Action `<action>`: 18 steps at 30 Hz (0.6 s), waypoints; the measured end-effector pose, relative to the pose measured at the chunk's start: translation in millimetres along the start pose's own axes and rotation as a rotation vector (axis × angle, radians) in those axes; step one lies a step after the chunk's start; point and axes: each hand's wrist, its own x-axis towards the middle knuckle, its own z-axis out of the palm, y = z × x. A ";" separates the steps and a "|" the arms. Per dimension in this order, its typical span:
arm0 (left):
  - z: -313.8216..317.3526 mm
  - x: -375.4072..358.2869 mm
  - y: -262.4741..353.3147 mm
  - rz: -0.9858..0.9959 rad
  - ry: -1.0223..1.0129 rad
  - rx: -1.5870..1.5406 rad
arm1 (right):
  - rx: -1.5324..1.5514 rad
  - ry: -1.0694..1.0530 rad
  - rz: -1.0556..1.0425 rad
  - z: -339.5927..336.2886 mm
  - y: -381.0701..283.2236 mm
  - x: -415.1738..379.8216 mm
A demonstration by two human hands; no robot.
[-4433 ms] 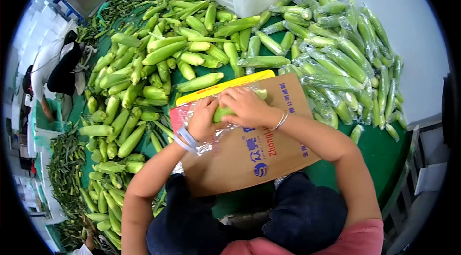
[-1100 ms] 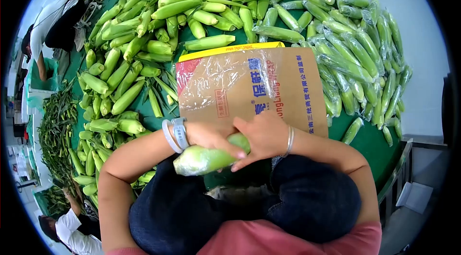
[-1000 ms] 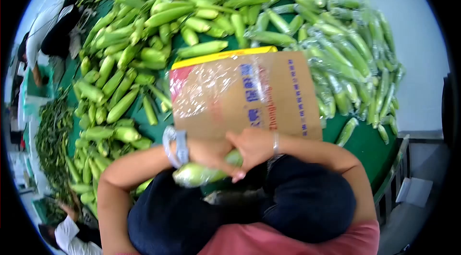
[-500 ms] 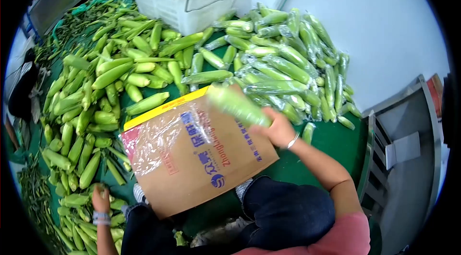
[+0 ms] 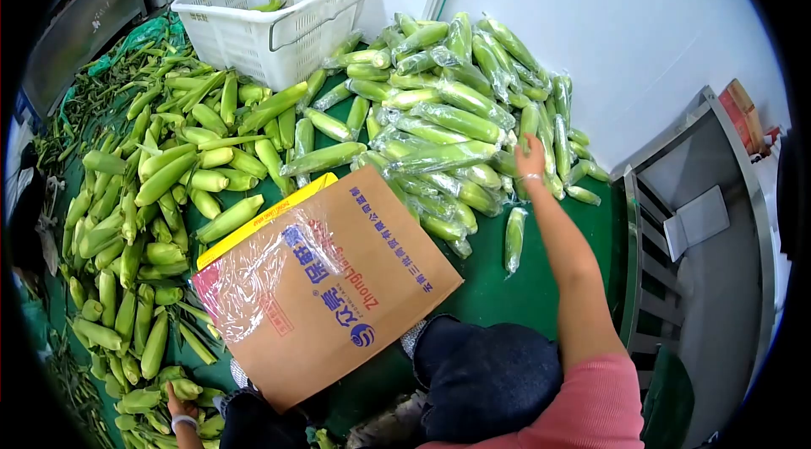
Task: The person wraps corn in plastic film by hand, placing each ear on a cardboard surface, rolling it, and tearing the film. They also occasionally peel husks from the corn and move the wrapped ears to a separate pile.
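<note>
My right hand point(image 5: 530, 160) reaches into the heap of film-wrapped corn point(image 5: 456, 119), its fingers around a wrapped ear point(image 5: 529, 121) that lies among the others. At the lower left, my left hand point(image 5: 179, 405) has its fingers against an unwrapped green ear point(image 5: 186, 389), beside the big pile of unwrapped corn point(image 5: 160, 179). Between the two arms a brown cardboard sheet point(image 5: 329, 280) with printed lettering lies tilted across my lap, with clear film on its left part and a yellow edge point(image 5: 279, 211) behind it.
A white plastic crate point(image 5: 279, 31) with a wire handle stands at the back. One wrapped ear point(image 5: 514, 239) lies apart on the green surface point(image 5: 481, 288). Husk scraps point(image 5: 93, 103) spread along the left. A metal frame point(image 5: 726, 221) stands at the right.
My right hand has moved from above the cardboard, carrying an ear, up and right to the wrapped heap. My left hand is lower in view, now at an ear. The view has shifted.
</note>
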 end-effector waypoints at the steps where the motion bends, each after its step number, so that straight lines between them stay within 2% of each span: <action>1: 14.7 0.7 -10.7 0.152 -0.074 -0.171 | 0.077 -0.035 -0.042 3.0 -19.9 -15.1; 2: 9.0 5.2 -5.6 0.127 -0.135 -0.024 | 0.170 -0.046 -0.048 -1.2 -54.6 -32.7; 3: 16.1 18.3 -5.6 0.091 -0.016 -0.171 | 0.189 -0.082 -0.027 -11.3 -81.9 -42.2; 5: 10.8 25.2 -3.2 0.102 0.002 -0.178 | 0.173 -0.125 -0.353 -17.6 -139.8 -72.8; 6: 12.0 23.4 -4.5 0.087 -0.068 -0.295 | 0.224 -0.170 -0.341 -21.9 -166.9 -85.0; 7: 17.7 13.1 2.3 0.058 -0.083 -0.402 | 0.177 -0.365 -0.446 -30.6 -190.8 -95.3; 8: 9.0 10.2 8.8 0.041 -0.286 -0.488 | 0.123 -0.545 -0.562 -33.0 -206.3 -106.0; 9: 0.5 8.0 15.2 0.007 -0.489 -0.558 | 0.155 -0.564 -0.565 -29.5 -217.3 -120.4; 11: 76.9 -134.7 40.9 0.215 -0.436 -0.583 | 0.071 -0.875 -0.788 -24.0 -242.7 -145.6; 13: 109.6 -187.0 62.4 0.483 -0.671 -0.454 | -0.019 -1.062 -0.736 -17.7 -275.5 -165.5; 14: 132.4 -221.0 72.4 0.667 -0.656 -0.343 | -0.011 -1.068 -0.747 -16.5 -297.5 -172.5; 16: 177.4 -272.7 90.9 0.992 -0.630 -0.019 | -0.340 -1.326 -0.709 -16.4 -334.3 -181.2; 18: 222.8 -292.2 97.2 1.300 -0.628 0.301 | -0.301 -1.293 -0.695 2.9 -331.4 -193.3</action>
